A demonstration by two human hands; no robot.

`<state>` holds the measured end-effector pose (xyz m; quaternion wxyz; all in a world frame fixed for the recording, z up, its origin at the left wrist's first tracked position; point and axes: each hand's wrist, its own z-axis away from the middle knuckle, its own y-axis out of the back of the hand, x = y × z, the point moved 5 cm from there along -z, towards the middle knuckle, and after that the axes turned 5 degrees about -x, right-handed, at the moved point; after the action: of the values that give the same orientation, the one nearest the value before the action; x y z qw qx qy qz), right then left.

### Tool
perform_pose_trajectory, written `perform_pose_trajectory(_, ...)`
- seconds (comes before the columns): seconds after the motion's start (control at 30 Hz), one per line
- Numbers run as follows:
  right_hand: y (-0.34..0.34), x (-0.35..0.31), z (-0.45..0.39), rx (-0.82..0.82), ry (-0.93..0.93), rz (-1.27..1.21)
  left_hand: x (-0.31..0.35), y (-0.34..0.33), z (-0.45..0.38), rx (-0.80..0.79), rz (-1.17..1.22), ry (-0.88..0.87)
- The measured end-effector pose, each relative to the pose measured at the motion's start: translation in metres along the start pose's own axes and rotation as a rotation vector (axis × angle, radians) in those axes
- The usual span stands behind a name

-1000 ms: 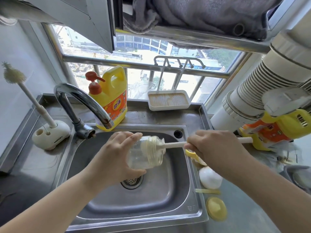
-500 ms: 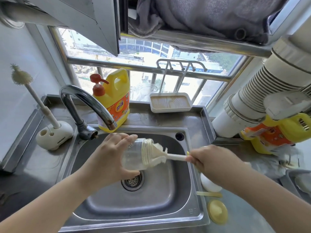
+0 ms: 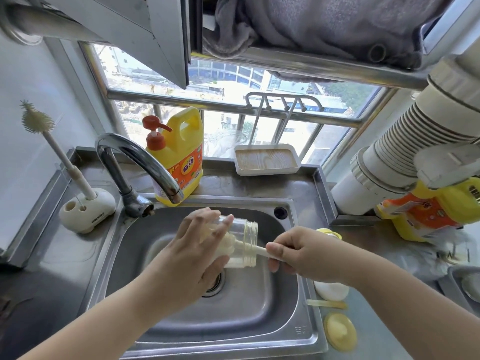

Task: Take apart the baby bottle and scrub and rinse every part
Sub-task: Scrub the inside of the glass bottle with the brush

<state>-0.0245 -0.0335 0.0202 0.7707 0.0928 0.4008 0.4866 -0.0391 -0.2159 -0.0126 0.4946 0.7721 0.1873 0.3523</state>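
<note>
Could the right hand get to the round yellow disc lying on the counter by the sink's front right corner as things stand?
Probably yes, once freed: the round yellow disc lies uncovered on the steel counter, below the right hand. But that hand grips the white bottle brush handle, pushed into the clear bottle.

Stainless steel counter [image 3: 46,261], wet, with inset sink [image 3: 259,315]. Barred window [image 3: 228,105] at 12 o'clock admits bright daylight. White wall [image 3: 23,141] at 9 o'clock. Grey cloth [image 3: 324,24] on overhead rail. Ribbed white duct [image 3: 420,141] at 2 o'clock.
</note>
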Motion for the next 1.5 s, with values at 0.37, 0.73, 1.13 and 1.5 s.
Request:
perform_pose_trajectory(0.37,-0.001,0.002,0.015,0.163,0.059,0.650,-0.009,-0.005,-0.019,-0.160,0.024,0.039)
perform_pose_trajectory(0.73,-0.004,0.011,0.005,0.184,0.050,0.576,-0.005,-0.005,-0.013,-0.051,0.056,-0.042)
perform_pose_trajectory(1.13,0.019,0.009,0.012,0.470,0.075,0.715,-0.024,-0.004,-0.004,0.004,0.105,0.009)
perform_pose_trajectory(1.5,-0.006,0.017,0.015,-0.092,-0.089,-0.005,-0.024,-0.013,-0.004,-0.026,0.001,-0.080)
